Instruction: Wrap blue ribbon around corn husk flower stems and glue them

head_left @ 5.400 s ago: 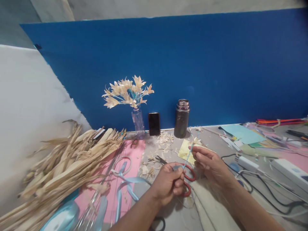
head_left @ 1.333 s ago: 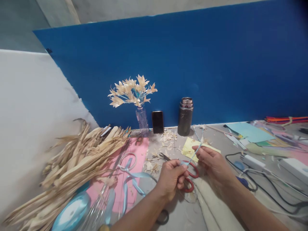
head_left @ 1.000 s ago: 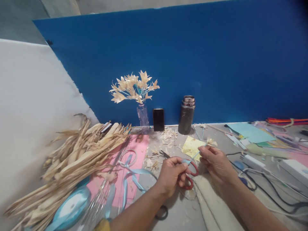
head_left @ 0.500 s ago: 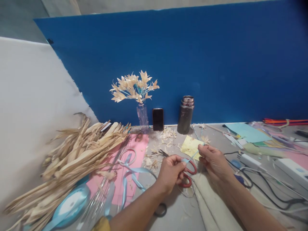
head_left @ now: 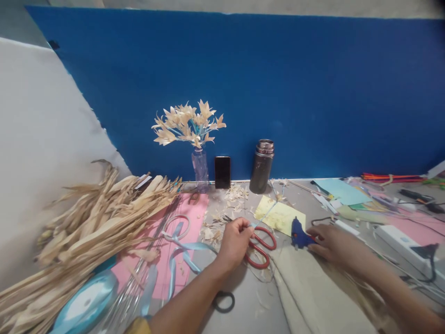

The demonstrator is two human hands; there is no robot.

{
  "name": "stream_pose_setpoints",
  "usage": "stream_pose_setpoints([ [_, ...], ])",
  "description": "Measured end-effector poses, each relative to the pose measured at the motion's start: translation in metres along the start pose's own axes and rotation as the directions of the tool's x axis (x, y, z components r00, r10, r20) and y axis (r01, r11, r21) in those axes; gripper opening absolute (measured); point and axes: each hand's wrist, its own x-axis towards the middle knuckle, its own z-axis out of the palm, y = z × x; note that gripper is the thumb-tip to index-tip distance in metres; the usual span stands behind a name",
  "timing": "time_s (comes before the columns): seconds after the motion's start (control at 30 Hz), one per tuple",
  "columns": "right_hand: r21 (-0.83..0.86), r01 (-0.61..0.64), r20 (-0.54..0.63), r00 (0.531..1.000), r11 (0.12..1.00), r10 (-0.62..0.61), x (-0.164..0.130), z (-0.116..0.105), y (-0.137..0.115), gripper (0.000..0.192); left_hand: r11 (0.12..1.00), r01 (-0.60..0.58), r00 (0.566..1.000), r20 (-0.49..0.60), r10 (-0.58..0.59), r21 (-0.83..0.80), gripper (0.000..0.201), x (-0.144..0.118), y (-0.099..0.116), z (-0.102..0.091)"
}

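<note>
My left hand is closed, finger and thumb pinching the lower end of a thin stem wrapped in light blue ribbon. Its far end, near a pale husk flower, reaches over a yellow paper. Red-handled scissors lie just beside and below this hand, blades partly hidden behind it. On the right, my right hand has its fingers closed round the back of a dark blue glue gun, whose nozzle end shows at the paper's right edge. A folded beige cloth lies below the gun.
Dried corn husks and a blue ribbon roll lie left, near wires on pink paper. At the back stand a vase of husk flowers, a phone and a flask. A power strip and cords lie right.
My right hand has let go of the ribbon-wrapped stem, moved right and taken hold of the glue gun, which now lies farther left. My left hand still pinches the stem. The view has shifted slightly right.
</note>
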Motion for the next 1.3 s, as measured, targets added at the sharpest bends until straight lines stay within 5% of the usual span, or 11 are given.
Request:
stream_pose_setpoints([
  [0.13, -0.163, 0.038, 0.015, 0.999, 0.986, -0.036, -0.006, 0.012, -0.002, 0.026, 0.995, 0.097, 0.995, 0.027, -0.097, 0.027, 0.014, 0.008, -0.003, -0.007],
  [0.3, -0.167, 0.053, 0.093, 0.995, 0.985, -0.037, -0.003, 0.011, -0.013, 0.026, 0.977, 0.167, 0.972, 0.146, -0.185, 0.130, 0.017, 0.046, 0.014, -0.007],
  [0.5, -0.135, 0.018, 0.085, 0.996, 0.991, -0.006, -0.005, 0.006, -0.016, 0.026, 0.933, 0.151, 0.935, 0.261, -0.242, 0.326, 0.025, 0.110, 0.037, 0.047],
  [0.7, -0.048, 0.039, 0.035, 0.999, 0.998, -0.037, -0.007, 0.014, -0.009, 0.028, 0.848, 0.182, 0.894, 0.275, -0.353, 0.497, 0.036, 0.135, 0.023, 0.093],
  [0.83, 0.088, 0.085, -0.093, 0.993, 0.992, -0.077, -0.014, 0.023, 0.011, 0.032, 0.820, 0.205, 0.898, 0.229, -0.374, 0.535, 0.037, 0.139, 0.016, 0.100],
  [0.97, 0.394, 0.075, -0.255, 0.966, 0.916, 0.031, -0.025, 0.019, 0.042, 0.037, 0.830, 0.203, 0.919, 0.192, -0.345, 0.519, 0.036, 0.140, 0.018, 0.101],
  [1.17, 0.848, 0.041, -0.130, 0.983, 0.529, 0.132, -0.040, 0.009, 0.061, 0.055, 0.917, 0.108, 0.971, 0.157, -0.180, 0.384, 0.019, 0.114, 0.037, 0.092],
  [1.3, 0.834, 0.090, -0.157, 0.984, 0.545, 0.078, -0.048, 0.017, 0.040, 0.054, 0.970, 0.074, 0.984, 0.141, -0.109, 0.229, 0.021, 0.062, 0.039, 0.068],
])
